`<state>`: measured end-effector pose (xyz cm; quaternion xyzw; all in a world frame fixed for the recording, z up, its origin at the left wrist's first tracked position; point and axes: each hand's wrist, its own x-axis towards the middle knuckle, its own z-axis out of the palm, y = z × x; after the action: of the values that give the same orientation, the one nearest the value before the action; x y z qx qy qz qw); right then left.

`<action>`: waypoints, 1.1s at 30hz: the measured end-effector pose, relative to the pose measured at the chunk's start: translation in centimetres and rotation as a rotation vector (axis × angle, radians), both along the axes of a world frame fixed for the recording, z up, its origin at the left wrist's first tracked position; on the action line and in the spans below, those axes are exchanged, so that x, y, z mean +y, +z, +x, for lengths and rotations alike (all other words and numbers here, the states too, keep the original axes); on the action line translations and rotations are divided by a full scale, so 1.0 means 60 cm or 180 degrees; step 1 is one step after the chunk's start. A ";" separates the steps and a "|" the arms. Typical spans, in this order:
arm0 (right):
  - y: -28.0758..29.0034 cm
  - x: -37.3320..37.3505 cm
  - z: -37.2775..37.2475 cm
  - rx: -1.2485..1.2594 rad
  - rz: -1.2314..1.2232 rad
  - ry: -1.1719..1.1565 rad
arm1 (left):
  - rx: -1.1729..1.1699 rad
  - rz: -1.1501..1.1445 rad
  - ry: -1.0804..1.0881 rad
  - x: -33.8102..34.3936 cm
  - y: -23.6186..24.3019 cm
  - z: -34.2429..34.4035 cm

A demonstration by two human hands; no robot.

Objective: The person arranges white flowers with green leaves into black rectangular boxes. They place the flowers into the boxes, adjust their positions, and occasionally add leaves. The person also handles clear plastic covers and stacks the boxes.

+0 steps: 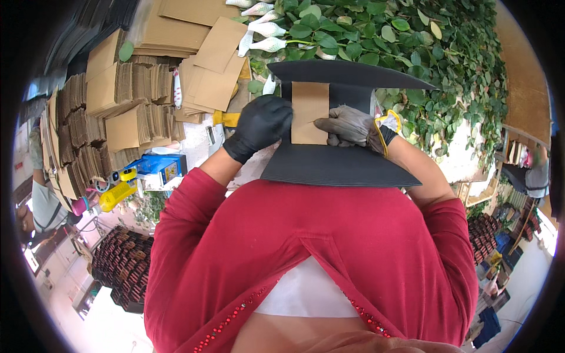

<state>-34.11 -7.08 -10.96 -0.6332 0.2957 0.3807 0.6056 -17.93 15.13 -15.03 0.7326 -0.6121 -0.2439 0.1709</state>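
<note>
A black corrugated sheet (341, 165) lies in front of my chest, its far flap (353, 73) raised and its near flap folded toward me. On its middle rests a tan cardboard piece (310, 117), upright in the view. My left hand (261, 123), in a black glove, is closed at the cardboard's left edge, its fingertips partly hidden. From the right, my right hand (350, 126), in a grey glove with yellow trim, presses bent fingers onto the cardboard's right side. Whether anything small is between those fingers is hidden.
Stacks of cut cardboard (126, 88) fill the left side, beside a blue box (165, 167) and a yellow bottle (118, 196). Leafy stems (406, 41) heap across the far right; white net-wrapped flower heads (268, 29) lie at their left. Another person (48, 206) stands far left.
</note>
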 end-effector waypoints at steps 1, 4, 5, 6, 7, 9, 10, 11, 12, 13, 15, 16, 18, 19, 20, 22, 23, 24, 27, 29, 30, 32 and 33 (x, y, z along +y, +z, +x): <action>0.003 0.008 0.001 -0.0052 -0.0058 0.0073 | 0.0064 -0.0229 -0.0200 0.004 -0.010 -0.001; 0.014 0.009 0.008 -0.0304 -0.0422 0.0506 | -0.0161 -0.0733 -0.0634 -0.027 -0.045 -0.021; 0.010 0.006 0.005 -0.0638 -0.1123 0.1089 | -0.0150 -0.0657 -0.0665 -0.035 -0.046 -0.020; 0.003 0.007 0.003 -0.0942 -0.1833 0.1668 | -0.0136 -0.0581 -0.0704 -0.038 -0.046 -0.020; 0.006 0.006 0.002 -0.1217 -0.2572 0.2251 | -0.0136 -0.0523 -0.0748 -0.043 -0.043 -0.020; 0.080 -0.015 0.011 -0.0869 -0.2888 0.3249 | -0.0077 -0.0365 -0.0654 -0.046 -0.054 -0.020; 0.105 -0.032 0.009 -0.1046 -0.2619 0.3333 | -0.0037 -0.0376 -0.0644 -0.051 -0.049 -0.017; 0.139 -0.040 0.016 -0.1239 -0.2316 0.3438 | 0.0014 -0.0363 -0.0604 -0.052 -0.046 -0.013; 0.188 -0.047 0.011 -0.1272 -0.1788 0.2956 | 0.0041 -0.0336 -0.0598 -0.056 -0.043 -0.012; 0.203 -0.046 -0.020 -0.1883 -0.1059 0.1981 | 0.0064 -0.0314 -0.0585 -0.059 -0.039 -0.014; 0.230 -0.003 -0.056 -0.1783 -0.1704 0.2197 | -0.0267 -0.0548 -0.0665 -0.062 -0.064 -0.028; 0.241 0.025 -0.078 -0.1706 -0.2183 0.2304 | -0.0387 -0.0580 -0.0712 -0.067 -0.061 -0.037; 0.208 0.060 -0.109 -0.2144 -0.3519 0.2428 | -0.0498 -0.0679 -0.0777 -0.060 -0.073 -0.041; 0.210 0.065 -0.111 -0.2218 -0.3393 0.2310 | -0.0522 -0.0539 -0.0863 -0.055 -0.069 -0.049; 0.220 0.059 -0.109 -0.2061 -0.3053 0.2201 | -0.0411 -0.0416 -0.0833 -0.057 -0.065 -0.050; 0.242 0.033 -0.101 -0.2424 -0.2133 0.1462 | -0.0494 -0.0282 -0.0863 -0.064 -0.065 -0.051; 0.251 0.014 -0.086 -0.2902 -0.1499 0.0837 | -0.0404 -0.0291 -0.0794 -0.058 -0.059 -0.057; 0.280 -0.003 -0.065 -0.3031 -0.2128 0.0985 | -0.0361 -0.0258 -0.0792 -0.055 -0.056 -0.054; 0.262 -0.051 -0.012 -0.2641 -0.3783 0.1240 | 0.0007 0.0106 -0.0806 -0.057 -0.061 -0.063; 0.237 -0.085 0.037 -0.1791 -0.3148 0.1731 | 0.0163 0.0353 -0.0766 -0.060 -0.070 -0.061; 0.245 -0.105 0.044 -0.1896 -0.2831 0.1893 | 0.0160 0.0130 -0.0683 -0.046 -0.089 -0.073; 0.260 -0.161 0.083 -0.1389 -0.1876 0.2068 | 0.0109 -0.0316 -0.0458 -0.024 -0.131 -0.091; 0.208 -0.220 0.071 -0.2374 -0.1555 0.1766 | 0.0616 -0.0106 -0.0322 -0.030 -0.073 -0.084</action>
<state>-29.86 -20.31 1.51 -0.9029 -0.0386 0.1954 0.3809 -22.99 13.30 -19.41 0.6708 -0.6329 -0.3116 0.2288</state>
